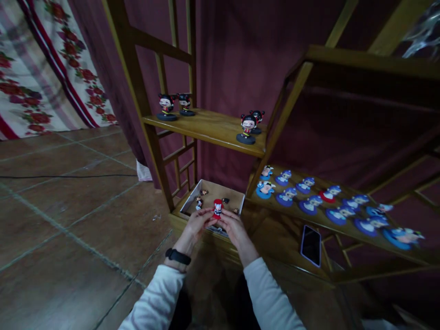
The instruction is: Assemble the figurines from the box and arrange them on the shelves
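Note:
Between the fingertips of both hands I hold a small figurine [217,209] with red at its top and base and a white and dark body. My left hand [197,223], with a black band on the wrist, is closed on its left side. From the right, my right hand [234,226] pinches it too. Both hands are over the front edge of an open cardboard box [192,195] on the low shelf. Inside the box lie several small dark-haired figurines [199,202], partly hidden by my hands.
Black-haired figurines [167,107] stand at both ends of the upper wooden shelf [209,126]. Rows of blue and purple figurines [287,196] fill the right shelf. A phone [311,245] lies in front of them. Wooden posts [287,114] frame the shelves; a cable [68,176] crosses the tiled floor.

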`<state>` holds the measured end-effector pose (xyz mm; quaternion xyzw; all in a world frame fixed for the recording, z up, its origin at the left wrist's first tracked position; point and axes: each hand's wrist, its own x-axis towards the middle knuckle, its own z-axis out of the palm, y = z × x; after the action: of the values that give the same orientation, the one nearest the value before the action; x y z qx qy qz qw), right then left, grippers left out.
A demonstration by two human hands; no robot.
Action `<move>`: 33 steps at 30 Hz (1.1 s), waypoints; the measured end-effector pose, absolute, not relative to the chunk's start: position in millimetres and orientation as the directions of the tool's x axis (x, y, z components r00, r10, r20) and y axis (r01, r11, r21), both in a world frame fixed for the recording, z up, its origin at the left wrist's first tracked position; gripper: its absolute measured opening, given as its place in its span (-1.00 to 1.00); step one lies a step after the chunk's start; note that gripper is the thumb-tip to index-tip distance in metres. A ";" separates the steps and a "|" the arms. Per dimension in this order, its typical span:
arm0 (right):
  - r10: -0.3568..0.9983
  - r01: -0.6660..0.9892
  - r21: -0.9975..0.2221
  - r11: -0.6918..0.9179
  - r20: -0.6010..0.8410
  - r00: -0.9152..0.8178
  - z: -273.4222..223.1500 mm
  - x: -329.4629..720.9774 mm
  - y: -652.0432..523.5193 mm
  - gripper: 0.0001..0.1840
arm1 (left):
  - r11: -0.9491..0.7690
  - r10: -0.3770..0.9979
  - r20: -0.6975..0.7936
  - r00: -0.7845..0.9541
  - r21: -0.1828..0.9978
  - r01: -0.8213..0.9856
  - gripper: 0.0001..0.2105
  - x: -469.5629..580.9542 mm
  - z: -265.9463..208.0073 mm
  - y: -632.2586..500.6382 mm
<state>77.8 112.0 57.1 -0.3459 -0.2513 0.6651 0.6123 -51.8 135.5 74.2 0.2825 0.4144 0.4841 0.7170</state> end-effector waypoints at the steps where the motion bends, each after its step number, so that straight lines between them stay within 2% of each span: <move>1: 0.988 -0.642 -0.755 -0.129 -0.154 -0.018 57.5 79.0 103.3 -0.69 | 0.382 0.924 -0.323 0.204 0.805 -0.454 -0.86 -52.4 75.3 128.5; 8: 0.966 -0.586 -0.774 -0.239 -0.248 -0.067 52.8 92.1 35.9 -0.65 | 0.468 0.878 -0.375 0.298 0.805 -0.365 -0.86 -52.8 69.9 71.7; 13: 0.956 -0.603 -0.754 -0.260 -0.290 -0.050 43.8 95.6 3.4 -0.72 | 0.597 0.800 -0.498 0.334 0.717 -0.360 -0.86 -51.0 55.3 40.8; 16: 0.951 -0.598 -0.760 -0.254 -0.310 -0.009 37.9 94.4 -5.9 -0.78 | 0.613 0.790 -0.532 0.306 0.693 -0.379 -0.90 -46.8 48.3 28.1; 24: 0.959 -0.588 -0.784 -0.201 -0.279 0.044 34.2 93.7 -13.5 -0.70 | 0.523 0.852 -0.438 0.285 0.715 -0.463 -0.91 -41.6 45.8 12.1; 33: 0.974 -0.545 -0.819 -0.182 -0.227 0.016 47.7 94.7 -18.5 -0.53 | 0.529 0.843 -0.404 0.354 0.741 -0.414 -0.89 -51.2 54.8 7.3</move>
<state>94.7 -18.5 47.7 -0.4094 -0.2621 0.6508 0.5833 -51.2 7.3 54.8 0.2689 0.3993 0.4041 0.7778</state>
